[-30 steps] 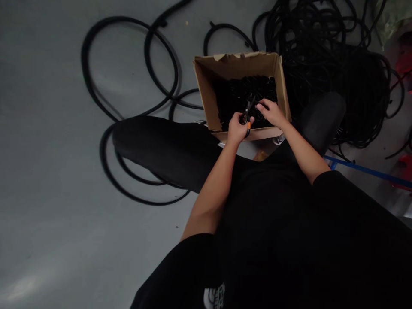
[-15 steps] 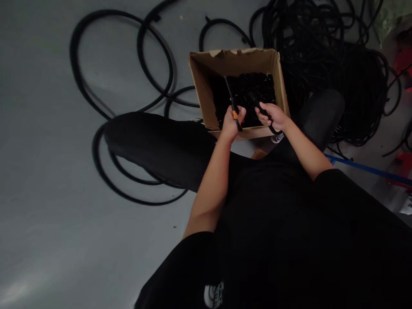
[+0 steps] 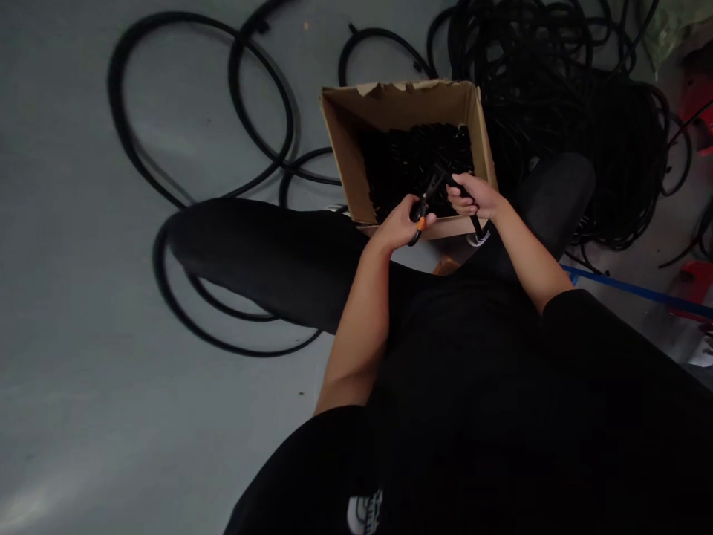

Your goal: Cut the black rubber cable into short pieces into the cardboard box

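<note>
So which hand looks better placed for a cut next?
Probably the left hand: it holds the cutting tool, pointed toward the black tube held in the right hand.

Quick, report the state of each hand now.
Left hand: closed, holding an orange-and-black hand tool.
Right hand: closed, holding a piece of black tubing.

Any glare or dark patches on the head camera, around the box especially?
Head view: dim, with glare on the grey floor at lower left; the black pieces in the cardboard box mostly merge into shadow, and the dark end of the orange-marked tool nearly blends in.
</note>
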The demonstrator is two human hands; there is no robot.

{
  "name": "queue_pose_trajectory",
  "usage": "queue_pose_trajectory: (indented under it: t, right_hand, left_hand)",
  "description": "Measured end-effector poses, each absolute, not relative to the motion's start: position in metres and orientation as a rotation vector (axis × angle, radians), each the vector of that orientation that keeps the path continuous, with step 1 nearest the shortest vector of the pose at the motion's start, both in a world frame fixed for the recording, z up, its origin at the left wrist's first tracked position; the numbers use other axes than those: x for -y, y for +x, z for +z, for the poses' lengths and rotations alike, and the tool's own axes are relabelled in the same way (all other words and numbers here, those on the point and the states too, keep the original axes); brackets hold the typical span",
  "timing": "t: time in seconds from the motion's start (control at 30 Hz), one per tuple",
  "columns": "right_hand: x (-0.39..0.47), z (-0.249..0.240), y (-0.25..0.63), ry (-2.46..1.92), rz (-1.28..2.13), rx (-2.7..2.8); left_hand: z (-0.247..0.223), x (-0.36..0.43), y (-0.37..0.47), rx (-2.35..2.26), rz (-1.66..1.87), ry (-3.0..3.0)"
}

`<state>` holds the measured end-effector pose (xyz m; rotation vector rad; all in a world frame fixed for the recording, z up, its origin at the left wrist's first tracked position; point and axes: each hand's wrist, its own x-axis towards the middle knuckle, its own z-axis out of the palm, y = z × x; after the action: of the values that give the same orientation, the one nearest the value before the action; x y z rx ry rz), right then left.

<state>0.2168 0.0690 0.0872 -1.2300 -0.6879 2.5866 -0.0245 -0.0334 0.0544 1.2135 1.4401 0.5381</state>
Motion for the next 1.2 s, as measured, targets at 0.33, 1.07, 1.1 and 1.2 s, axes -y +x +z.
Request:
queue_pose_trajectory:
  t: [0.33,1.07,1.1,1.2]
  right_hand:
    - [-0.065,0.098,0.214,-1.246,2.627,0.791]
    - [-0.07,0.08,0.219,-1.463,2.634,0.979]
    - [-0.071,0.081,0.218,-1.486,2.645,0.968]
    - [-0.073,0.085,0.215,-1.545,2.675,0.911]
  left_hand:
    - [0.056,0.031,-0.027,-1.399,0.593,1.201]
    - [0.054,0.029,-0.031,-1.463,0.42,1.337]
    - [0.053,0.028,-0.03,-1.461,0.421,1.343]
    - [0.05,0.027,-0.027,-1.445,0.421,1.303]
